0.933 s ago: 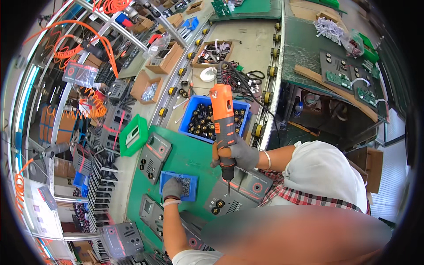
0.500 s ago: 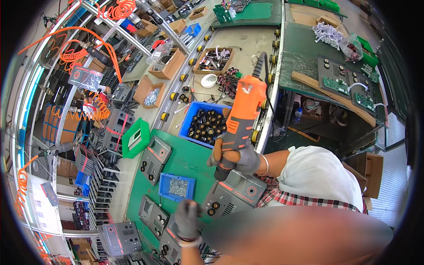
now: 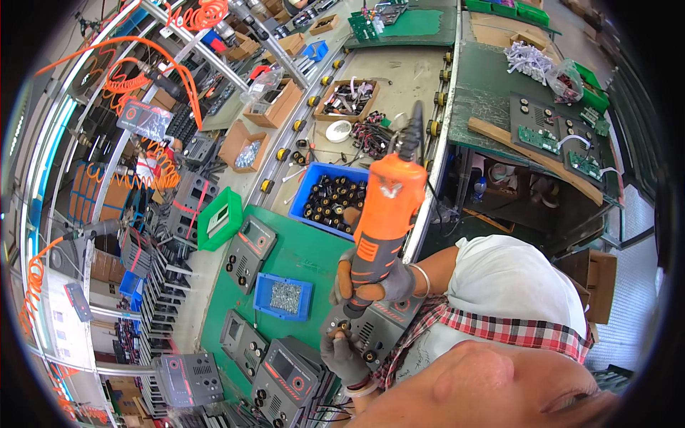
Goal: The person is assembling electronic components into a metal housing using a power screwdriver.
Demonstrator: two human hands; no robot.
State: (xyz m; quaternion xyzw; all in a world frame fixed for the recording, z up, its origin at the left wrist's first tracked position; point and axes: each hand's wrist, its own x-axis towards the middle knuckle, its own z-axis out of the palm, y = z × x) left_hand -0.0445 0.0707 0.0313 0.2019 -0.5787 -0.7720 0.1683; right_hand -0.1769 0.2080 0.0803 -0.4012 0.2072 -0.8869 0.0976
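The right hand [image 3: 385,282], in a grey glove with brown fingertips, grasps an orange-and-dark-grey power screwdriver [image 3: 389,207], tilted nose-down over a dark grey rectangular panel [image 3: 385,328] at the wearer's side of a green-topped desk [image 3: 307,250]. The panel lies face up, showing slotted vents, red markings and a round black knob [image 3: 369,355] with a brass-coloured centre. The left hand [image 3: 344,357], also gloved in grey, has its fingers bunched at the panel's left end, beside the tool's nose; whether they pinch something small cannot be told, and the bit's tip is hidden.

Bare green surface stretches between the panel and the desk's far edge, where a deep blue plastic bin [image 3: 300,196] of black cylindrical parts stands. Midway, a shallow blue tray [image 3: 261,296] of small silver screws narrows the passage on the left. Another dark grey panel [image 3: 251,250] lies near the far left corner, while a stack of similar panels [image 3: 292,378] crowds the left hand's outer side. To the right, the panel's end sits close against a red-and-black checked apron [image 3: 499,329], leaving little room there.
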